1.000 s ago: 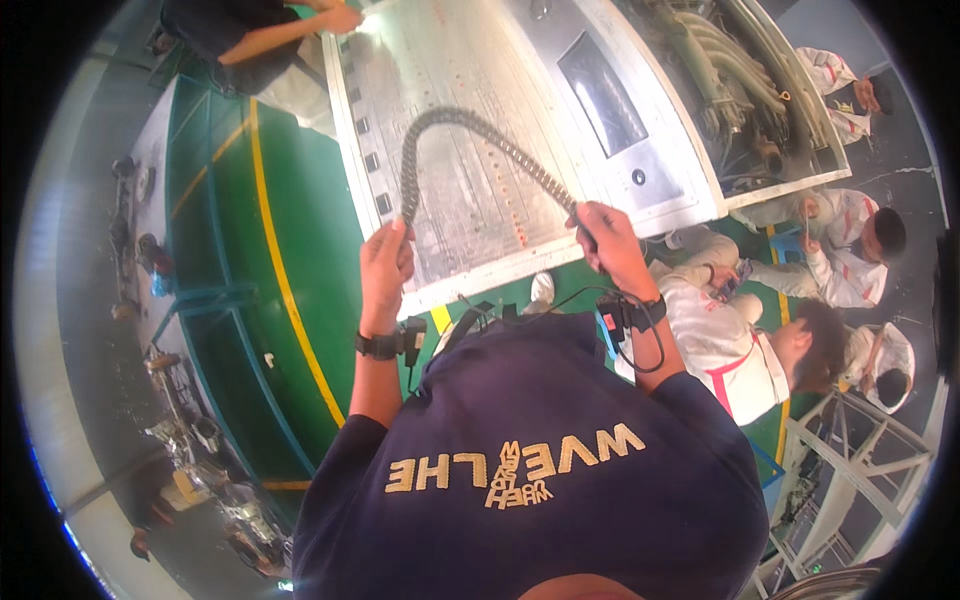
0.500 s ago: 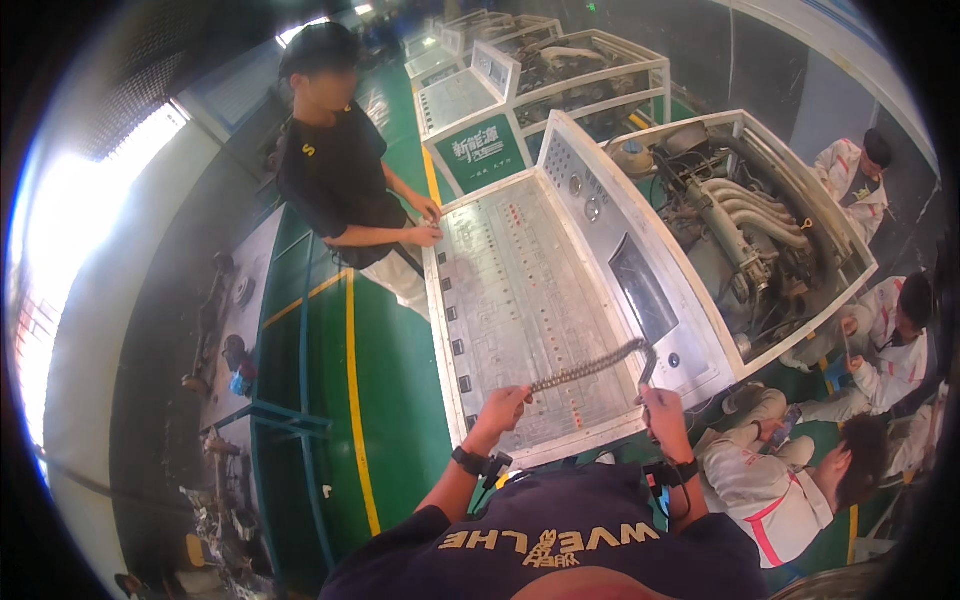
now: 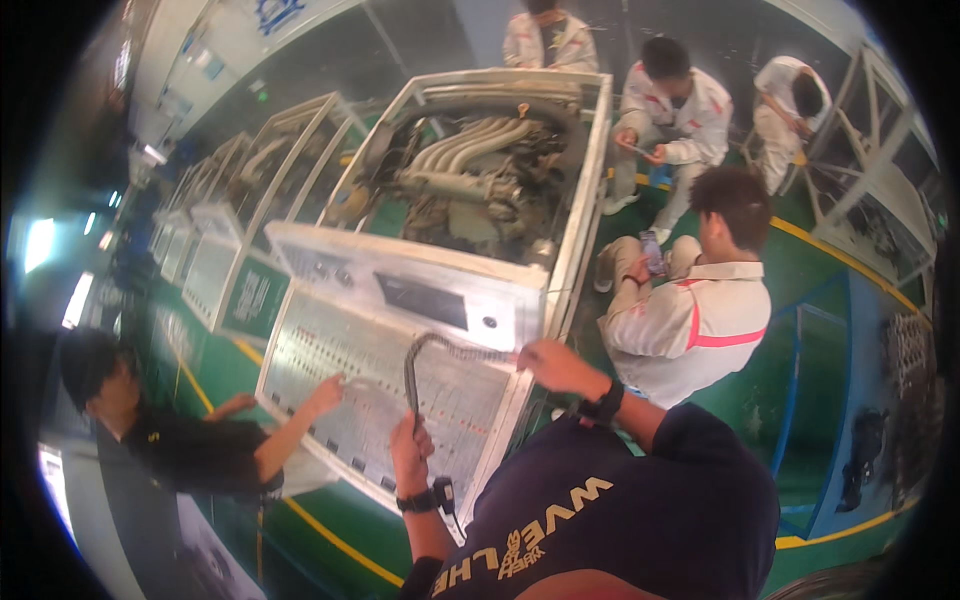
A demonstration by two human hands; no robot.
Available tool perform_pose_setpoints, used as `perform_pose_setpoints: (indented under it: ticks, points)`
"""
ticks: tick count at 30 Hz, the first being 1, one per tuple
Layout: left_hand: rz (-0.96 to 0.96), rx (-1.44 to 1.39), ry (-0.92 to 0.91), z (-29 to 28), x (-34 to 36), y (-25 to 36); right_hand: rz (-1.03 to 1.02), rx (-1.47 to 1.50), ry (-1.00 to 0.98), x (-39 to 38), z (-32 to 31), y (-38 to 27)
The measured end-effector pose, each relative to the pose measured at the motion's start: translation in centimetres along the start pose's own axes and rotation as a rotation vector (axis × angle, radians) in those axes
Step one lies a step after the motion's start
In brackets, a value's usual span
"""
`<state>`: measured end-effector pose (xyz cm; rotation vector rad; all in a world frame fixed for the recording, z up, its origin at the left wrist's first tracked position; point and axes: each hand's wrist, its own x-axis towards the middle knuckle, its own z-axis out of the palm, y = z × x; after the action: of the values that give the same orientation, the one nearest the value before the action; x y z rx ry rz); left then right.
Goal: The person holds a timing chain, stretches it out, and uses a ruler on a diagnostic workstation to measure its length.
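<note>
Left hand (image 3: 411, 452) and right hand (image 3: 556, 367) grip the chain (image 3: 411, 380) over the worktop (image 3: 370, 422)! Right's by the edge (image 3: 497, 440), seated person (image 3: 690, 335) beyond.

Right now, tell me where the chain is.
Near the centre of the head view, the chain arches between the person's left fingers and right fingers, over the silver panel, just below the dark screen.

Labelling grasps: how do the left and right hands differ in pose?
The left hand sits lower in the picture; the right hand sits higher and farther right. The chain runs upward from the left hand, but leftward from the right hand. The left forearm rises from below; the right forearm slants in from the lower right. Both hands grip the chain.
</note>
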<state>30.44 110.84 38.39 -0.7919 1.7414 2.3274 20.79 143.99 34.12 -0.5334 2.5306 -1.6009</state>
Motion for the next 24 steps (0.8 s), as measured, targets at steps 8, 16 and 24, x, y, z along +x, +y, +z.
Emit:
perform_pose_setpoints:
  ticks: [8,16,24]
  points:
    - [0.007,0.101,0.044,1.2,0.6,-2.5,0.106,0.072,0.022,-0.6,-0.6,-0.5]
    - [0.104,-0.120,-0.106,4.8,0.9,0.0,0.311,0.470,0.015,2.2,-4.7,-3.2]
    - [0.129,-0.058,-0.039,3.7,-0.3,-0.2,-0.031,0.126,-0.062,0.2,2.3,-1.1]
